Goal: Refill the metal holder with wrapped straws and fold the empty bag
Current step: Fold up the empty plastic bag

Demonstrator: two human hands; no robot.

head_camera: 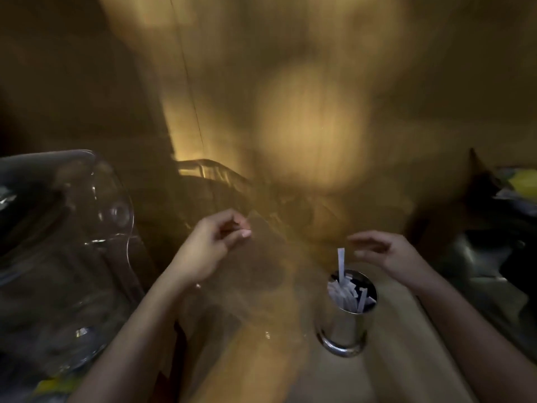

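Observation:
A shiny metal holder [345, 324] stands on the wooden table, low and right of centre. White wrapped straws [348, 292] fill it, and one straw [341, 261] sticks up above the rest. My right hand [386, 254] hovers just behind and right of the holder, fingers spread, holding nothing. My left hand [212, 245] is further left, its fingertips pinched on the edge of a clear empty bag [255, 286]. The bag is a faint transparent film spreading in front of that hand and down towards the holder. The view is dim and blurred.
A clear plastic chair [96, 228] stands close on the left. Dark clutter with something yellow [523, 178] lies at the right edge. The wooden table [392, 359] runs towards me beneath the holder. A wooden wall [290, 82] fills the back.

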